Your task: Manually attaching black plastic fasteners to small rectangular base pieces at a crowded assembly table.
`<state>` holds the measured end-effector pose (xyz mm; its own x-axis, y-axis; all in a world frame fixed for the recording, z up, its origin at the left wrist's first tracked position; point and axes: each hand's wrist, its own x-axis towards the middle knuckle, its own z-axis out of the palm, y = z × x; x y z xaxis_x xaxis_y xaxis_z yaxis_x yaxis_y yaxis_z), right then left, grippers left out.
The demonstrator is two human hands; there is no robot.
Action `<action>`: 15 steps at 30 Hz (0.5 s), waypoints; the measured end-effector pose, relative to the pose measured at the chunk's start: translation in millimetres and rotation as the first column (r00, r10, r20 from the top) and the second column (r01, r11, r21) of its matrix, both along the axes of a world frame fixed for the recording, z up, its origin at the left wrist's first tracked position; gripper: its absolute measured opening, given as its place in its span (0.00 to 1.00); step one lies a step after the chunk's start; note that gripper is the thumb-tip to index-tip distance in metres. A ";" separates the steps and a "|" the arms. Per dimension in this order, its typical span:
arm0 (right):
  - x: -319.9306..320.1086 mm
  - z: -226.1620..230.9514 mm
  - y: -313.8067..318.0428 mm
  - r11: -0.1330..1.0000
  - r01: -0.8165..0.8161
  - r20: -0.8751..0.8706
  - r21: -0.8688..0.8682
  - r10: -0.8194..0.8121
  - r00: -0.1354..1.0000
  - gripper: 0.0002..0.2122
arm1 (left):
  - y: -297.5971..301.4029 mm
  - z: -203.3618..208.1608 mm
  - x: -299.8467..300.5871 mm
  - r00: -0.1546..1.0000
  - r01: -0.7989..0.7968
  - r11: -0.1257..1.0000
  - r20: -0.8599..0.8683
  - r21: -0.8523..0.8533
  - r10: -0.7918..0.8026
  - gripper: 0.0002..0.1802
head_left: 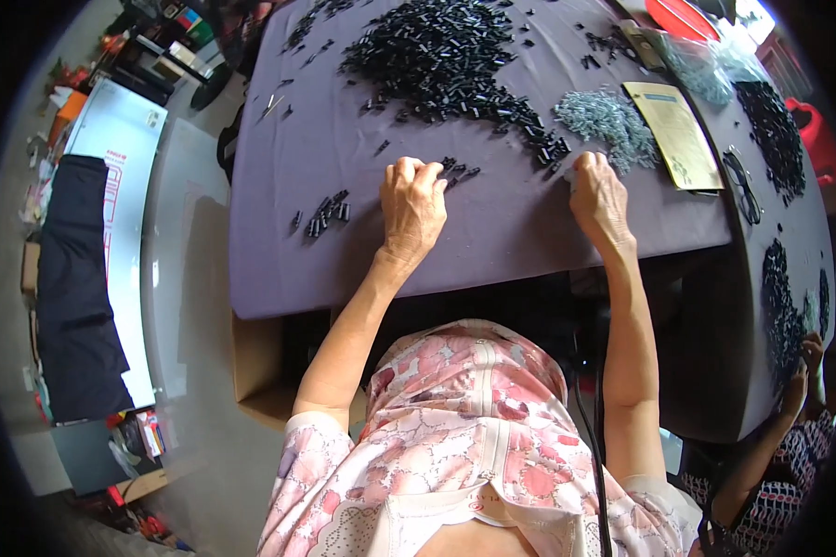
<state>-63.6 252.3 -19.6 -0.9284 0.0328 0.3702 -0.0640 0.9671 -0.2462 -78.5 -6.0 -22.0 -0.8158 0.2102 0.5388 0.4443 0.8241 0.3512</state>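
Note:
My left hand (413, 209) is closed in a pinch over the purple-grey cloth of the table. Right by its fingertips lie a few small black cylindrical pieces (462, 173); whether one is between the fingers is hidden. Left of that hand rests a small group of the same black pieces (327, 215). My right hand (599, 202) is also closed, with its fingertips curled down at the near edge of a pile of small clear plastic pieces (604, 121). What it holds, if anything, cannot be seen. Beyond both hands spreads a large heap of black pieces (437, 60).
A yellowish card (673, 135) and eyeglasses (742, 186) lie to the right. Behind them are a clear plastic bag (697, 70) and a red round item (683, 17). A co-worker's hand (794, 388) reaches among black pieces at the adjoining table. Dark cloth (79, 288) covers a white box at left.

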 end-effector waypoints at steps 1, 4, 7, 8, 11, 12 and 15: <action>0.3 -2.2 -0.4 1.000 -0.005 -0.036 0.023 0.005 0.999 0.04 | 6.5 0.0 -1.4 1.000 0.017 1.000 -0.003 0.001 -0.017 0.08; 2.3 -4.0 -1.9 0.999 0.011 -0.069 0.033 -0.008 0.998 0.04 | 21.0 -2.1 -6.9 0.995 0.097 0.991 0.023 0.087 -0.100 0.05; 5.3 0.9 -3.1 1.000 -0.011 -0.076 -0.025 0.009 0.997 0.04 | 40.4 8.6 -7.4 1.000 -0.019 0.999 -0.011 0.031 0.020 0.06; 6.2 2.9 -1.9 0.997 -0.027 -0.057 -0.067 0.024 0.998 0.05 | 47.6 10.3 -10.7 0.999 -0.019 1.000 -0.035 0.020 0.020 0.07; 5.1 3.5 3.7 0.992 -0.038 -0.033 -0.119 0.034 0.999 0.05 | 73.0 17.0 -17.1 0.991 0.126 0.992 -0.051 0.031 -0.124 0.08; 5.1 3.9 4.1 0.992 -0.035 -0.032 -0.119 0.031 0.999 0.05 | 80.7 15.9 -21.2 0.983 0.183 0.982 -0.040 0.045 -0.181 0.08; 5.0 4.8 3.6 0.991 -0.036 -0.009 -0.125 0.035 0.999 0.05 | 100.7 10.2 -34.3 0.965 0.261 0.963 -0.051 0.062 -0.258 0.08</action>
